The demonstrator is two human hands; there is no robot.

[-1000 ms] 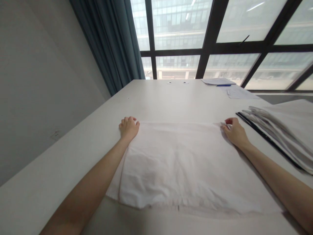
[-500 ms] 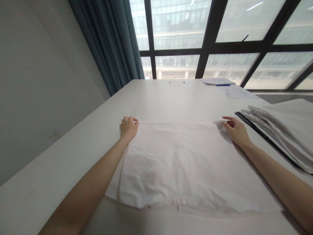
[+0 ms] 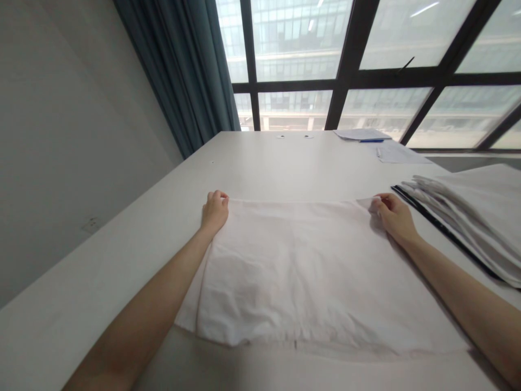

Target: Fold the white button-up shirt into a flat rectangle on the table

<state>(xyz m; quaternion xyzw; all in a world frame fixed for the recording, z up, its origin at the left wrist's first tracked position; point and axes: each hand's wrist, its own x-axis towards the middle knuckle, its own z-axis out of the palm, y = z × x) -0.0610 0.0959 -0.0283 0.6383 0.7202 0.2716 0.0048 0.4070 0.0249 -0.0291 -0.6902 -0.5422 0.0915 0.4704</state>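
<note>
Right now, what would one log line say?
Wrinkled white fabric sheet: on white tabletop | left hand: pinching far-left corner | right hand: pinching far-right corner

Daylight enters through the window [image 3: 345,70] at top centre and upper right; its panes are pale, with small white streaks of glare. The wall [image 3: 81,141] at left is dim grey. The desk [image 3: 293,168] is brighter at upper centre, duller at lower left. Soft shadow lies by the right hand [image 3: 394,218]. Fine detail on the white cloth [image 3: 309,266] is soft; wide-angle stretching shows toward the edges.
</note>
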